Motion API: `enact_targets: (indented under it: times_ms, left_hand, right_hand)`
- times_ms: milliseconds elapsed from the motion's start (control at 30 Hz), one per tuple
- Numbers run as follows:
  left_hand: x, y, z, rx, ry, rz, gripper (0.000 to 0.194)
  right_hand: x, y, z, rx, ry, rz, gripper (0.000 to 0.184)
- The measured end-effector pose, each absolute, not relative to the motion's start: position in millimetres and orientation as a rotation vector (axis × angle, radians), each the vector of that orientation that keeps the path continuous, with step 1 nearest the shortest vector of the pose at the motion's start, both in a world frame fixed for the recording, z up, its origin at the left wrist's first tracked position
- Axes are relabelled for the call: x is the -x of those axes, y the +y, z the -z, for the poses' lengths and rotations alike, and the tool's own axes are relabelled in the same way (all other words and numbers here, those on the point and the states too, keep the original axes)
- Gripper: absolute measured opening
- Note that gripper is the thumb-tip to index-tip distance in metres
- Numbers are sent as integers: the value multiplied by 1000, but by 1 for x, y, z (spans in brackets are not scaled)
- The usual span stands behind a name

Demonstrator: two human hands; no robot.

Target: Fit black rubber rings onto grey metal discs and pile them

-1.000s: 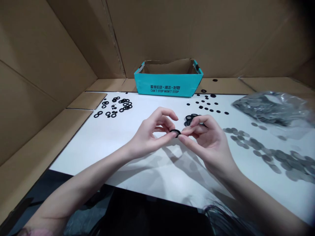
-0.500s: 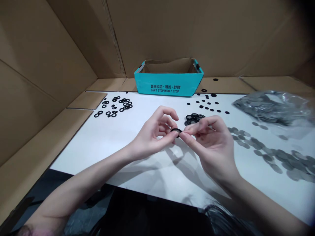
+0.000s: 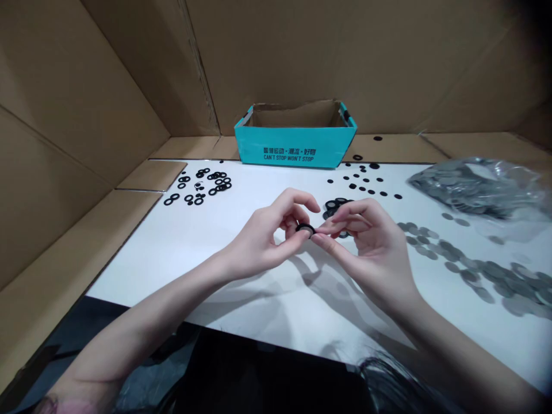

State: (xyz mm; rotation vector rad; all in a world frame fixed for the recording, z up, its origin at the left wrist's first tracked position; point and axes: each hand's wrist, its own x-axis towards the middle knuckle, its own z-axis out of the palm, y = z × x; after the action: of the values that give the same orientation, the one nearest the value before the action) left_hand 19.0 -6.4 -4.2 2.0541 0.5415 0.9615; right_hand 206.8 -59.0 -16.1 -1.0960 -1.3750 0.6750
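Observation:
Above the white table, my left hand (image 3: 282,230) pinches a black ring with a grey disc inside (image 3: 306,230) between thumb and fingers. My right hand (image 3: 373,241) has its thumb and fingertips closed at the right edge of the same ring. Just behind my right hand lies a pile of black rings with grey centres (image 3: 331,206), partly hidden by the fingers. Loose grey discs (image 3: 491,273) spread over the table to the right of my right hand. Open black rings (image 3: 219,183) lie scattered at the back left.
A turquoise open box (image 3: 295,146) stands at the back of the white table (image 3: 159,247). Small black discs (image 3: 362,188) lie right of it. A clear plastic bag of grey discs (image 3: 470,187) rests at the back right. Cardboard walls (image 3: 302,52) enclose the table.
Both hands have shifted very slightly, with the ring moving a little to the left and tilting. My left index finger reaches further over to the right.

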Motion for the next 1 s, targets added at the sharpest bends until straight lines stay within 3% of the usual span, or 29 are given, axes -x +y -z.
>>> enact_targets:
  times_ms: [433,700,1000]
  left_hand:
    - [-17,-4,1,-2045,414,-978,23]
    - [-12,-3,1,-1986,466,-824,32]
    - [-14,-6,0,-2026,507,-854,28]
  right_hand:
    - [-199,-64,19,954,-1227,-792,42]
    - [-212,-56,21,1038,-1486,-727,25]
    - [-211,-56,21,985,-1478,-672,28]
